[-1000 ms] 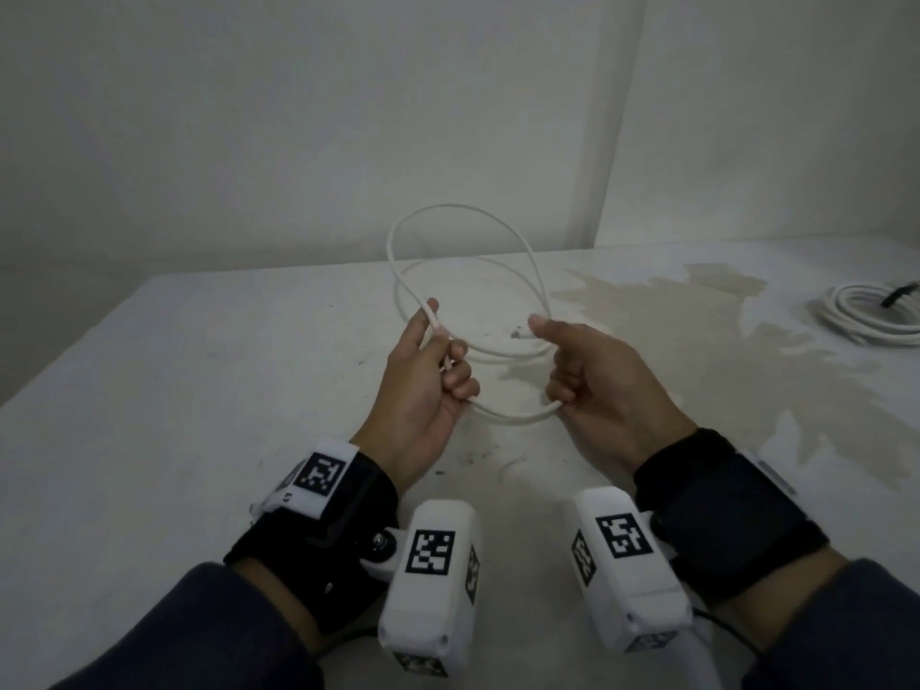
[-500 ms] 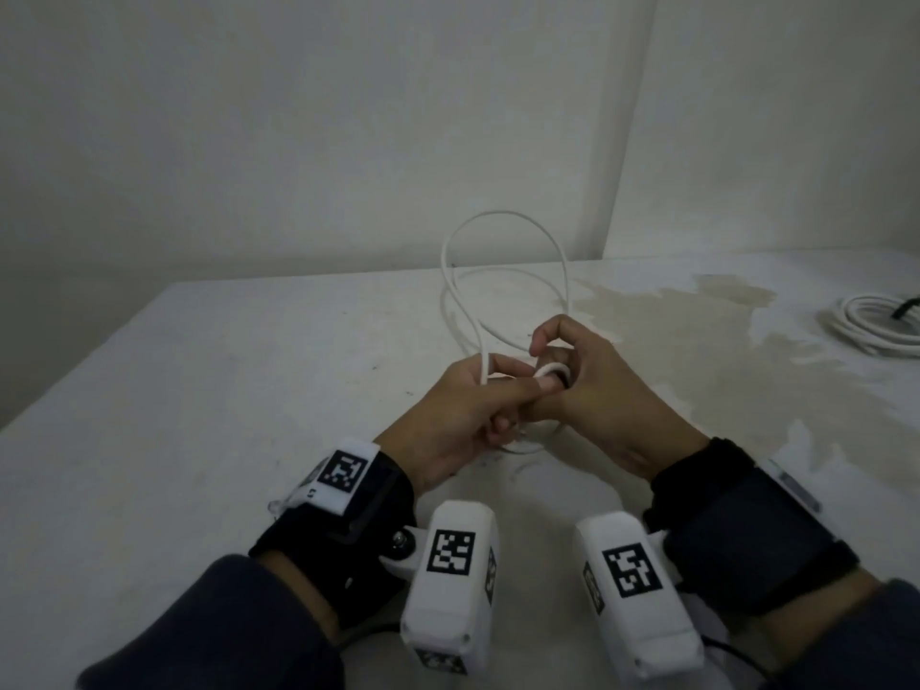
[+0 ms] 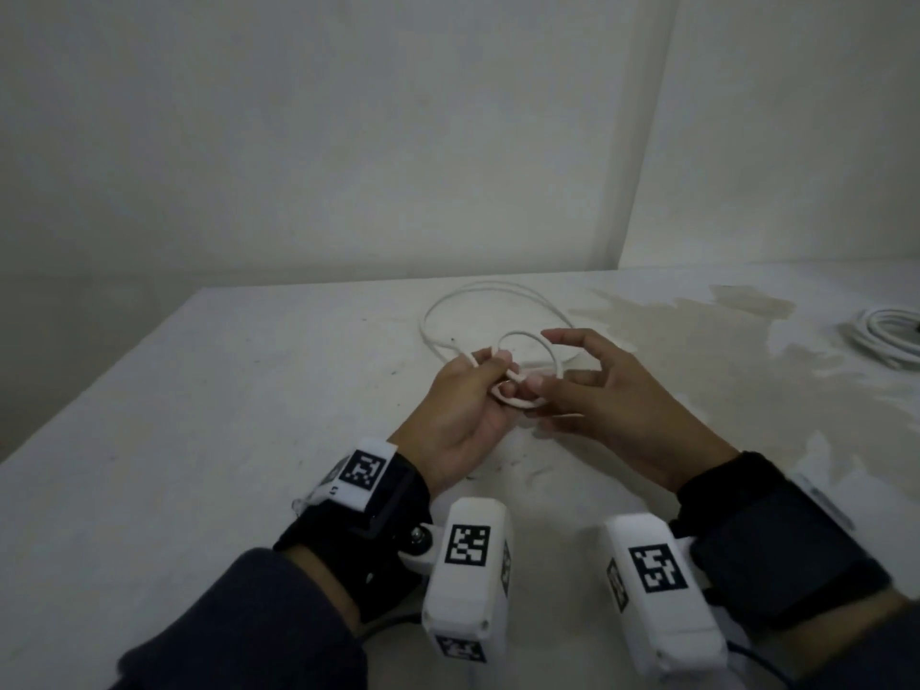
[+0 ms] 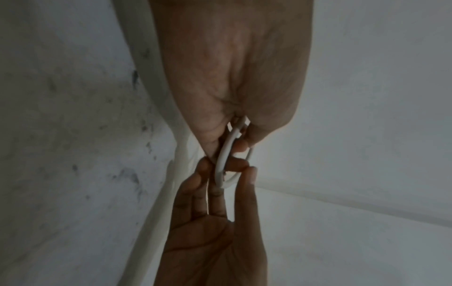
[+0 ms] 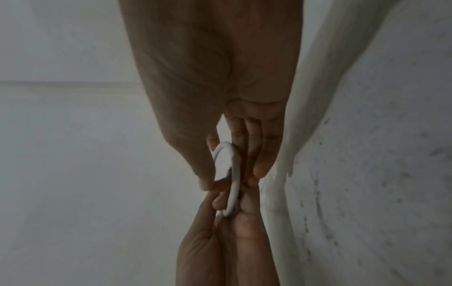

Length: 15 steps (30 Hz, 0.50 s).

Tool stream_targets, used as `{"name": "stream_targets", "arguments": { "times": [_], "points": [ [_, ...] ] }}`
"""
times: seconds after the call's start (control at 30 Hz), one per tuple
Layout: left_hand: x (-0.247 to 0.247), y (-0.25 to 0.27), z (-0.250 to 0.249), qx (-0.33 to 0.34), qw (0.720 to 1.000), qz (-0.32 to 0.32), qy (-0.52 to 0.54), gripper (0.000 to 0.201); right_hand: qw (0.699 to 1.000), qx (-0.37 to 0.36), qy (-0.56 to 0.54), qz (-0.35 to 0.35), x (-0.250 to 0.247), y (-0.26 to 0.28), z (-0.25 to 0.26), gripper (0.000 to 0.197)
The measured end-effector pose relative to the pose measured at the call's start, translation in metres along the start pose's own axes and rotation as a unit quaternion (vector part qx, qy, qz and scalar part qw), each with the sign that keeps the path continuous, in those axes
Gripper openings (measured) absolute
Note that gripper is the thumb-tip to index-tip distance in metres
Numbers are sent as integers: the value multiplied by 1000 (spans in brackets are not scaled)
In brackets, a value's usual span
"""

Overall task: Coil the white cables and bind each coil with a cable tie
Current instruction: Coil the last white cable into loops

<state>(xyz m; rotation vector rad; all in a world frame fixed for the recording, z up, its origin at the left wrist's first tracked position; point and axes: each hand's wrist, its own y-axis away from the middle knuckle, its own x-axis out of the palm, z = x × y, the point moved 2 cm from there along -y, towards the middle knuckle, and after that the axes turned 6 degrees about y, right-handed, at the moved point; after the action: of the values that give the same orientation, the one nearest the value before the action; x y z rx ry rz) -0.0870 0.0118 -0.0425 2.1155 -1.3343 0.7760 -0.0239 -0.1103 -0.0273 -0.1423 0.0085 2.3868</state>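
A white cable (image 3: 515, 402) is partly wound into small loops between my two hands, low over the white table (image 3: 199, 440). Its remaining length lies in a wide loop on the table behind them. My left hand (image 3: 490, 371) grips the gathered loops, fingers curled round them. My right hand (image 3: 542, 376) meets it from the right and pinches the small loop between thumb and fingers, the index finger raised above it. The left wrist view has the cable (image 4: 223, 152) running out of my left fist. In the right wrist view it (image 5: 236, 185) passes between thumb and fingers. No cable tie is in view.
A second white cable coil (image 3: 886, 336) with a dark band lies at the far right of the table. A brownish stain (image 3: 697, 351) spreads over the right side. Walls stand behind the table, and its left edge drops off.
My hands have come together and dropped lower. The big upright loop has fallen flat onto the table, and a smaller loop now sits between my fingers.
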Motion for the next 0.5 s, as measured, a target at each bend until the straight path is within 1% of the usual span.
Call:
{"name": "stream_targets", "arguments": {
  "times": [0.07, 0.13, 0.2, 0.27, 0.3, 0.4, 0.43, 0.5],
  "points": [
    [2, 1, 0, 6, 1000, 4, 9, 18, 1000, -7, 0, -14, -1, 0, 1, 54],
    [4, 4, -1, 17, 1000, 10, 7, 19, 999, -4, -22, -25, -4, -1, -1, 53],
    [4, 3, -1, 16, 999, 17, -25, 16, 998, 1, -46, -33, -8, -2, -3, 53],
    [4, 3, -1, 21, 997, 11, -79, 14, 997, 1, -59, -40, -11, -2, -2, 52],
    [4, 4, -2, 26, 996, 9, -89, 14, 997, -2, -62, -46, -13, -2, -1, 51],
    [4, 5, -3, 21, 998, 4, -54, 14, 994, -17, -73, -85, -16, -4, 2, 46],
    [4, 5, -2, 12, 999, 8, -38, 14, 991, -18, -89, -100, -15, -5, 1, 42],
    [5, 6, -1, -8, 999, 29, -22, 15, 981, -10, -153, -121, -12, -7, -2, 32]
  ]
}}
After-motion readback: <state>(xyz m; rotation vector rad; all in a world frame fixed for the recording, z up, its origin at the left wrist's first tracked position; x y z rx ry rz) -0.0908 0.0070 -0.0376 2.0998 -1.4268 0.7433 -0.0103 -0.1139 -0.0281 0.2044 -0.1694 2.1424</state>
